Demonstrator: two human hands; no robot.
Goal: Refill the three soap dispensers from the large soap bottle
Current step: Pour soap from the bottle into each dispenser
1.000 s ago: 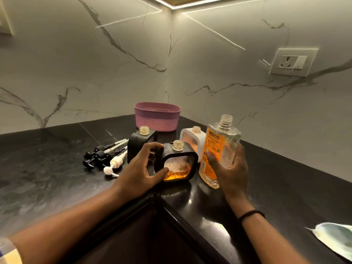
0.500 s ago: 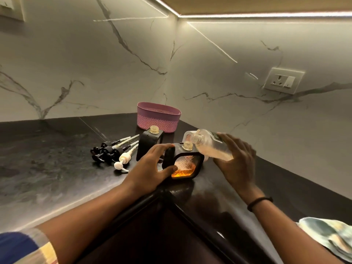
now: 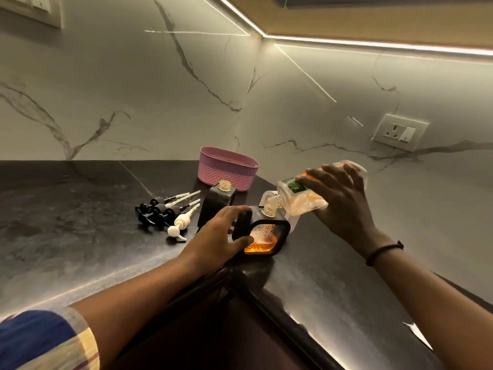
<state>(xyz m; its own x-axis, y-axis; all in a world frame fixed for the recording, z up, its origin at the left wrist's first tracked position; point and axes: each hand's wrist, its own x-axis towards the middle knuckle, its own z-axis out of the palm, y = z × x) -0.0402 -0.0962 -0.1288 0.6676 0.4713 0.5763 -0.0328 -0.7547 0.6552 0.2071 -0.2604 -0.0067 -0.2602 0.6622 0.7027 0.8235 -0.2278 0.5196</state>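
Now the right hand (image 3: 344, 201) grips the large soap bottle (image 3: 301, 197) tipped onto the front dispenser (image 3: 262, 232), steadied by left hand (image 3: 218, 236) fingers; next likely tilt further, keeping mouths aligned.

One head-worn camera looks forward and down at a dark corner counter (image 3: 80, 222). Both forearms enter from 6 o'clock; the walls' corner stands at 12 o'clock.

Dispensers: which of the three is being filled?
The front black dispenser, steadied by the left hand; the large soap bottle tips into its neck.
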